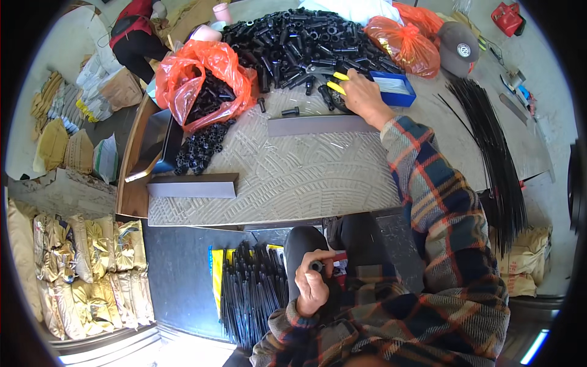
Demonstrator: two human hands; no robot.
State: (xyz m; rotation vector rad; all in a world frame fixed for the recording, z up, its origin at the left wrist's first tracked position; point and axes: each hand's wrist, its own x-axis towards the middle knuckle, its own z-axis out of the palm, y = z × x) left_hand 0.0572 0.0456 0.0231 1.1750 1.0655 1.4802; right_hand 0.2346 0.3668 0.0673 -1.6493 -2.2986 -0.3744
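Observation:
Low down in front of my lap, my left hand is closed around a small black tubular part, its round open end facing up. A short red piece shows beside those fingers; whether the hand holds it too is unclear. Out over the table, my right hand has its fingers closed on the yellow handles of a pair of pliers. The pliers' jaws lie toward the large heap of black tubular parts. Just right of this hand sits a blue box.
A red plastic bag of black parts stands left, beside small black rings. Grey metal bars lie on the textured table mat. Long black strips hang over the right edge. More strips lie lower left. A cap rests far right.

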